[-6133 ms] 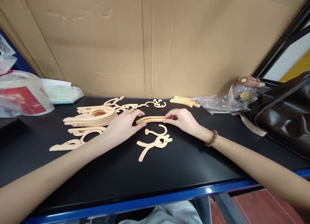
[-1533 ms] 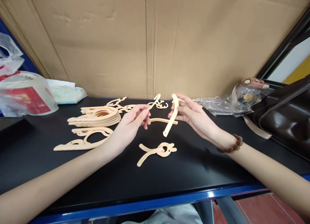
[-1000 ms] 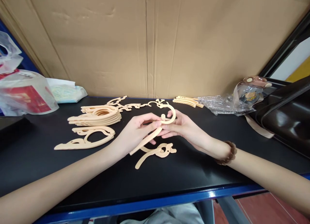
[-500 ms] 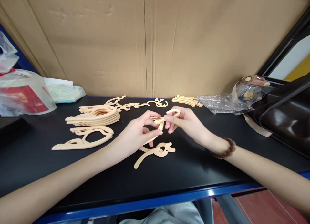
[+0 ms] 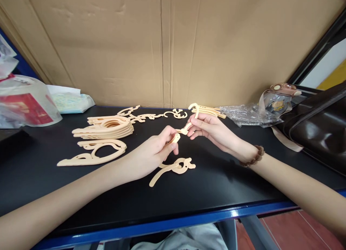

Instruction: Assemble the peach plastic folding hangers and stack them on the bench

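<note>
Over the middle of the black table, my left hand (image 5: 164, 143) pinches a cream plastic hanger arm (image 5: 176, 138), most of it hidden by the fingers. Fingers of my right hand (image 5: 207, 127) are closed around a cream hanger hook (image 5: 195, 109), its curved end pointing up. The hook's lower end meets a thin cream piece beside my left fingertips; whether they are joined I cannot tell. Just below my hands lies another cream hanger piece (image 5: 183, 166) with a ring-shaped part. To the left rest a folded hanger (image 5: 108, 158) and a stack of folded hangers (image 5: 104, 131).
Loose cream hooks (image 5: 177, 114) and several long strips (image 5: 209, 111) lie at the back, against a cardboard wall (image 5: 121, 55). Clear plastic wrap (image 5: 240, 115), a bottle (image 5: 277, 100) and a dark bag (image 5: 316, 131) are at right. A wipes pack (image 5: 71, 102) and plastic bag (image 5: 29, 102) stand left.
My right hand has turned the hook upright and moved it slightly up and right. The hook's lower end now shows apart from the arm in my left hand.
</note>
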Tool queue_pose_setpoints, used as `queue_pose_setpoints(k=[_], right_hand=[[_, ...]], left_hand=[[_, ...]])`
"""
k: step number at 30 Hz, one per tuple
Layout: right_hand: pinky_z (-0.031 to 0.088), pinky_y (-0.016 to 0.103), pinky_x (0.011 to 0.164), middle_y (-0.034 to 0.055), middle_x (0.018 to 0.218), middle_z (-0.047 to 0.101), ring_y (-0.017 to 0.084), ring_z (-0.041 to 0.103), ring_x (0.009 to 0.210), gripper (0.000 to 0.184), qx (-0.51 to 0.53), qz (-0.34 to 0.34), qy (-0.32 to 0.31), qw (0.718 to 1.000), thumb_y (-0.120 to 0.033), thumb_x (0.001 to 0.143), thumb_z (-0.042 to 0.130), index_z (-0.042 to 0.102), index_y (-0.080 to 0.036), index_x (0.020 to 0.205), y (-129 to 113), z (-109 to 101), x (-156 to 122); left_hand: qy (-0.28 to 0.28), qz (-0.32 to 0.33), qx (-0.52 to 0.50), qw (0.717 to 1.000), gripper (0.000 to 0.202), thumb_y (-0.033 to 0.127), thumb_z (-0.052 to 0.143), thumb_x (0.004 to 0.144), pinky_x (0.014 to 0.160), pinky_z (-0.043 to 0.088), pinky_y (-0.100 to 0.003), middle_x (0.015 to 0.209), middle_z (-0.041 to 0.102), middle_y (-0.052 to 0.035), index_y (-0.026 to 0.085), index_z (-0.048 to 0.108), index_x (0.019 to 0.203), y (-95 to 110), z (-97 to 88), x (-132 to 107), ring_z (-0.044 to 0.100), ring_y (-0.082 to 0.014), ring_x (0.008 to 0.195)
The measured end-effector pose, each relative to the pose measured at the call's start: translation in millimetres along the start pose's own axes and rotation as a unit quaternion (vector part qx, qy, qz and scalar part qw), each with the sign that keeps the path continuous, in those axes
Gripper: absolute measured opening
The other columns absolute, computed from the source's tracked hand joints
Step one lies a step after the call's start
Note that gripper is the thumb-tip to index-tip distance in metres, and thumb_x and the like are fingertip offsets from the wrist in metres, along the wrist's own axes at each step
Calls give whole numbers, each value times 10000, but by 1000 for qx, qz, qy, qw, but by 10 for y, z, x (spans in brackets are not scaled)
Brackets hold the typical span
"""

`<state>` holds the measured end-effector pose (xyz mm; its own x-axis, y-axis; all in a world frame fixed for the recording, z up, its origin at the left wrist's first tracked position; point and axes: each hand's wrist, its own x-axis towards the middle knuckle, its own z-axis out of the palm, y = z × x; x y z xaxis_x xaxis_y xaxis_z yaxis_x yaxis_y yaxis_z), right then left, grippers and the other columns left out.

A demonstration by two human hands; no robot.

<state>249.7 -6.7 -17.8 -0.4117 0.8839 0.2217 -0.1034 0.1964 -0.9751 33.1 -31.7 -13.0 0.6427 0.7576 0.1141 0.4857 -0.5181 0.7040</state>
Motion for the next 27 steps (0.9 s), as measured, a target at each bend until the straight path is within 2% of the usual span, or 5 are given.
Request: queue_pose_setpoints(k=[4, 8, 12, 18, 27], right_hand=[[525, 222, 708, 10, 812, 678, 93, 639, 721, 125, 5, 15, -50, 999, -288, 892, 599, 624, -166, 907, 8, 44, -12], [517, 219, 714, 8, 797, 682, 90, 634, 720, 108, 2, 21, -71, 997, -268, 898, 591, 618, -164, 912, 32, 88, -20], [509, 213, 723, 2, 791, 686, 84, 631, 720, 118, 1, 15, -79, 997, -281, 894, 601, 628, -166, 891, 45, 112, -30], [501, 212, 702, -6, 766, 690, 80, 619, 681, 105, 6, 12, -76, 997, -275, 884, 614, 632, -172, 874, 59, 130, -35], [499, 224, 721, -1, 772, 688, 89, 615, 699, 123, 5, 11, -79, 997, -292, 872, 626, 630, -170, 858, 52, 147, -40]], left_hand=[[-6, -20, 93, 995, 152, 354, 348, 955, 506, 318, -227, 585, 445, 83, 227, 418, 996, 25, 2, -15, 429, -114, 515], [19, -33, 181, 983, 274, 462, 401, 923, 494, 260, -239, 535, 410, 74, 214, 448, 814, 72, 22, -19, 410, -119, 487], [29, -19, 221, 975, 381, 484, 341, 939, 501, 230, -247, 513, 396, 58, 205, 394, 686, 97, 34, -30, 392, -122, 471], [33, -6, 281, 959, 412, 472, 293, 951, 509, 199, -252, 495, 393, 45, 199, 418, 670, 103, 29, -39, 391, -129, 453], [22, 13, 354, 935, 446, 479, 291, 963, 487, 191, -251, 499, 467, 27, 189, 495, 692, 89, 30, -33, 437, -138, 444]])
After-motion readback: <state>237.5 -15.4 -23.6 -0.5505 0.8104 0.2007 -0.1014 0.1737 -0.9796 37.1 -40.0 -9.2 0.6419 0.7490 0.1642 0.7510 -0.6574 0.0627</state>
